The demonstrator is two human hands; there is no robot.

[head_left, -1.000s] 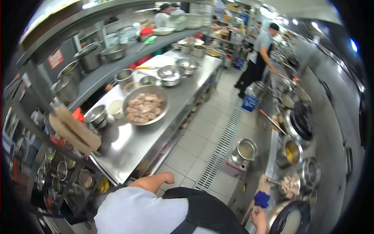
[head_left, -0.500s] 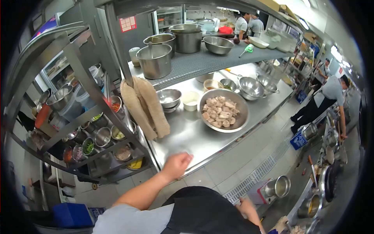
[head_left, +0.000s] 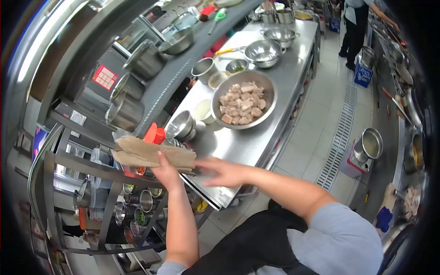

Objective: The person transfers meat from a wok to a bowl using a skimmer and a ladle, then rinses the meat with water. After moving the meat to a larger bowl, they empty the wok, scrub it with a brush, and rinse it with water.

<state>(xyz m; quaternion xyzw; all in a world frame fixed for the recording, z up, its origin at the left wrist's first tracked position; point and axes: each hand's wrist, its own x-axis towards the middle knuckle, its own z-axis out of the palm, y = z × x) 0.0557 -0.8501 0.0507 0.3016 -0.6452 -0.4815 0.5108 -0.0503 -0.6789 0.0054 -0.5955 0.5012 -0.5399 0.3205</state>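
Observation:
A folded beige towel [head_left: 153,155] hangs at the metal post by the left end of the steel counter. My left hand [head_left: 167,173] is on its lower side, thumb over the cloth and the other fingers hidden by it. My right hand [head_left: 222,172] is by the towel's right end, slightly blurred, with its fingers apart and nothing in it. Beyond my hands, a large steel bowl [head_left: 270,103] of pale meat chunks [head_left: 243,103] stands on the counter. Small steel bowls [head_left: 180,125] and a pale tub [head_left: 204,111] are nearer the towel.
A colander [head_left: 262,51] stands farther along the steel counter [head_left: 243,146]. Overhead, a shelf [head_left: 176,75] carries pots. Below left, a rack holds several ingredient bowls [head_left: 145,200]. A floor drain [head_left: 337,142] runs to the right, near a pot [head_left: 369,143] and a co-worker [head_left: 355,27].
My left hand has come up onto the towel, and my right hand has swung in from the lower right towards it. The towel now lies across the view, which has turned and shifted.

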